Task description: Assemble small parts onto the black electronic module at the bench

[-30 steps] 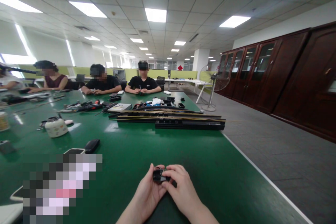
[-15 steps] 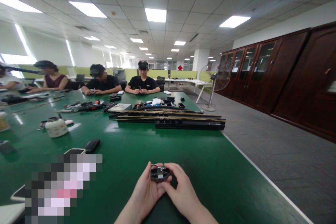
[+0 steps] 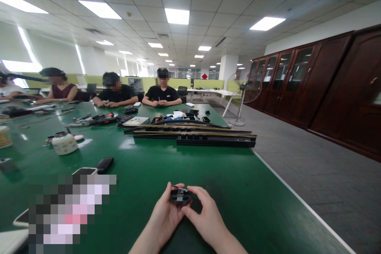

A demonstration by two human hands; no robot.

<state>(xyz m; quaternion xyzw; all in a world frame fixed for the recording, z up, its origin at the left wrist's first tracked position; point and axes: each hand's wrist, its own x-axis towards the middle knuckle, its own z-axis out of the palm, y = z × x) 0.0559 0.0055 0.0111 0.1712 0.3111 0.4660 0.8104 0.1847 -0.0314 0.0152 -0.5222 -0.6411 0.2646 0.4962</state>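
Observation:
Low in the head view, both hands hold a small black plastic housing (image 3: 181,197) above the green tabletop. Its upward side shows grey and silvery parts; their exact kind is too small to tell. My left hand (image 3: 167,213) cradles the housing from the left and below, with the thumb along its left edge. At its right end, my right hand (image 3: 205,211) grips with the index finger on the far side and the thumb on the near side. A thin light strip lies along the housing's far edge. My other fingers are mostly hidden beneath it.
Long black rails (image 3: 216,140) with thin brass-coloured rods lie across the green table (image 3: 143,166). A white patterned jar (image 3: 64,143) and a black case-like object (image 3: 105,165) are to the left. Tools (image 3: 102,120) lie farther back. Several people sit beyond.
The housing has tilted slightly in my fingers, and the light strip at its far edge shows differently. Both hands keep nearly the same place and hold.

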